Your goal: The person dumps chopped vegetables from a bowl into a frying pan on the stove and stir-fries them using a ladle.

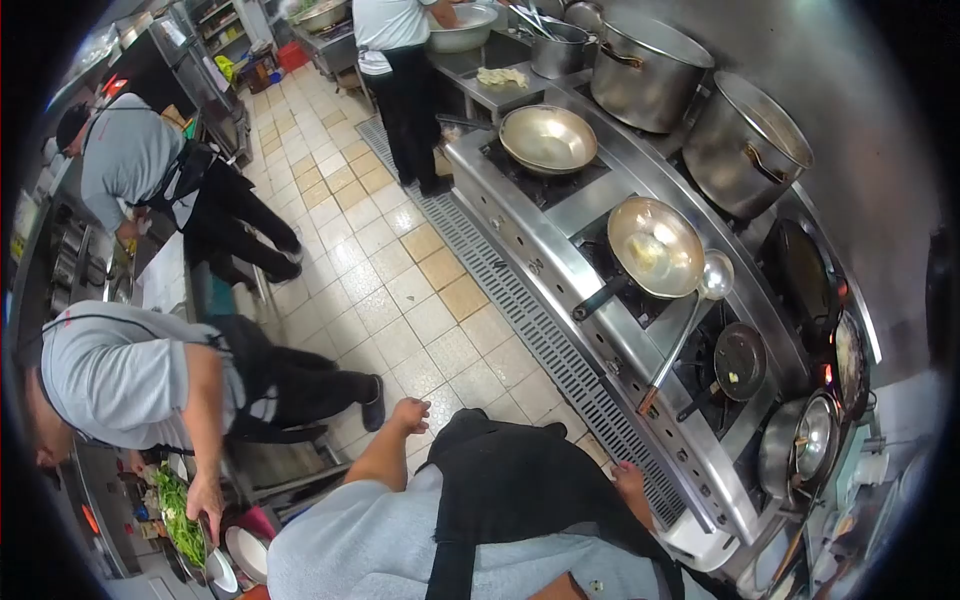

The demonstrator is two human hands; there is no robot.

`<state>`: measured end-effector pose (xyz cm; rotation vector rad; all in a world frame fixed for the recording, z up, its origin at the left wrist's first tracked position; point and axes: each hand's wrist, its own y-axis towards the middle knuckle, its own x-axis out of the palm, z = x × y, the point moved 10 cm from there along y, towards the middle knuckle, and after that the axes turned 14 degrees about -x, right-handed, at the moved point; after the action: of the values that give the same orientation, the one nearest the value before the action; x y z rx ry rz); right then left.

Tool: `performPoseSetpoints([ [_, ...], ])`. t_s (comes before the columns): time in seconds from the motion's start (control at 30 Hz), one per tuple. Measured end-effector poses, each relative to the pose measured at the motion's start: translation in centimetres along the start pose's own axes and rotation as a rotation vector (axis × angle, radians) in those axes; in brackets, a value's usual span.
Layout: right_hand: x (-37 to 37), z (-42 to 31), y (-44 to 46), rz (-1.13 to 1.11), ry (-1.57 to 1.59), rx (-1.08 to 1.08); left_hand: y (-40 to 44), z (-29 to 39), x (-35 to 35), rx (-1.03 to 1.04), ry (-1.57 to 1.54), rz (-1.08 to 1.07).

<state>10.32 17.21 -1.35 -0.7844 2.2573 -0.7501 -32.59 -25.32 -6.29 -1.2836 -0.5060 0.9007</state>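
Left arm: bent forward from my body; left hand (408,415) at eleven o'clock, over the tiles, fingers loosely curled with a small gap, holding nothing I can see.
Right arm: low at my side; right hand (630,482) at three o'clock, near the stove (577,290); it is too small to tell how far its fingers are closed.
Ladle: rests at one to two o'clock, handle toward me, bowl beside the wide pan (680,235); ladle (716,274) well apart from both hands.
Small pan: two o'clock, on a burner; small pan (742,350) holds a pale bit.
Edges: the stove front runs down my right, a floor grate (533,305) along it.
Open room: tiled floor (375,255), eleven o'clock.
People: one worker (120,370) at ten o'clock, a hand at greens (178,515).
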Motion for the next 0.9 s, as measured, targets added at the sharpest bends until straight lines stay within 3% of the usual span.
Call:
performPoseSetpoints([
  [0.13,0.0,2.9,0.3,-0.078,-0.059,-0.009,1.0,-1.1,-0.5,0.0,-0.064,-0.014],
  [0.4,0.6,7.7,-2.1,-0.032,-0.094,0.119,0.8,-2.3,-0.6,-0.047,-0.035,-0.069],
  [0.7,0.1,4.7,-3.0,0.021,-0.112,0.043,2.9,0.8,0.6,-0.03,0.096,-0.143],
  [0.9,0.5,6.5,-3.0,0.019,-0.126,0.079,2.4,2.7,1.5,-0.019,0.066,-0.148],
])
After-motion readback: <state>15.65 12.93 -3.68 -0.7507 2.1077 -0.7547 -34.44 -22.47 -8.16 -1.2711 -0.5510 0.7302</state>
